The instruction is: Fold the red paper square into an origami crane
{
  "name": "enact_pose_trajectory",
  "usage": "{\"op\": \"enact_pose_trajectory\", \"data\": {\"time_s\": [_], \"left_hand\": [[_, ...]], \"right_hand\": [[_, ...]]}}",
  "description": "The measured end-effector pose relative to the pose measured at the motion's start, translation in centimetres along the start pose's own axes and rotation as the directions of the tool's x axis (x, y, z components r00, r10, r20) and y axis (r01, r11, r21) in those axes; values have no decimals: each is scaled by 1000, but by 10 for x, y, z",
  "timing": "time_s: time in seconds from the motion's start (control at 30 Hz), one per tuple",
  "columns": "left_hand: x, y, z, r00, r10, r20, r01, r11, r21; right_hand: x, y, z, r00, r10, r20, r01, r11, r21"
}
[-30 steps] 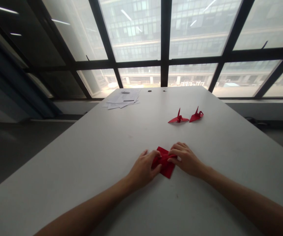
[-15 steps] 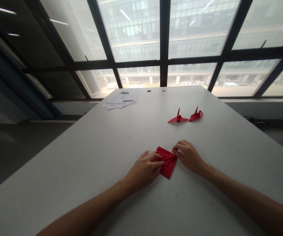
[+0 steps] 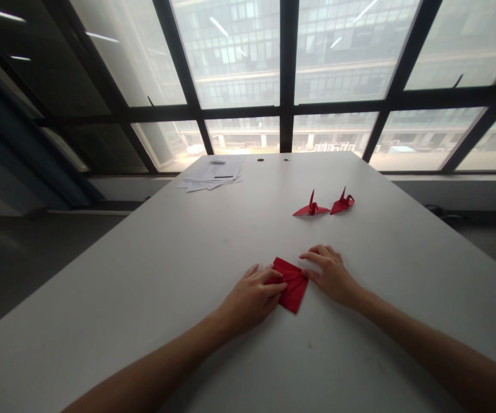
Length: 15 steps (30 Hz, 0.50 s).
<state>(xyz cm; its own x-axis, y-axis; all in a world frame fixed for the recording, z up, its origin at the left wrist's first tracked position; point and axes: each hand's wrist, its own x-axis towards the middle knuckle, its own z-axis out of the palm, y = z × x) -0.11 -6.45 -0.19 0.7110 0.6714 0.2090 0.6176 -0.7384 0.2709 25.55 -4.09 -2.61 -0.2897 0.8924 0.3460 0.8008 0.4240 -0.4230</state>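
Note:
A folded square of red origami paper lies on the white table, with crease lines running toward its right corner. My left hand rests flat over the paper's left part, its fingers stretched out and pressing on it. That hand hides the left corner. At the right corner, the thumb of my right hand touches the paper, while its fingers are lifted and apart from the thumb.
Two red paper cranes stand farther back, right of centre. A stack of white papers with a small pale object on top lies at the far left. The white table reaches toward large windows.
My right hand's fingers have spread away from the thumb, which now sits on the paper's right corner. My left hand and the paper look nearly the same.

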Motion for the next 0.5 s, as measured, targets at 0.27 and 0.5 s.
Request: {"op": "enact_pose_trajectory", "data": {"time_s": [0.27,0.5], "left_hand": [[-1,6,-5,999,49,13,-50,988,145],[-6,16,-3,999,-27,-46,37,969,244]], "right_hand": [[-18,-31,-9,865,-392,313,402,915,35],[-22,-32,-5,833,-367,414,386,922,41]]}}
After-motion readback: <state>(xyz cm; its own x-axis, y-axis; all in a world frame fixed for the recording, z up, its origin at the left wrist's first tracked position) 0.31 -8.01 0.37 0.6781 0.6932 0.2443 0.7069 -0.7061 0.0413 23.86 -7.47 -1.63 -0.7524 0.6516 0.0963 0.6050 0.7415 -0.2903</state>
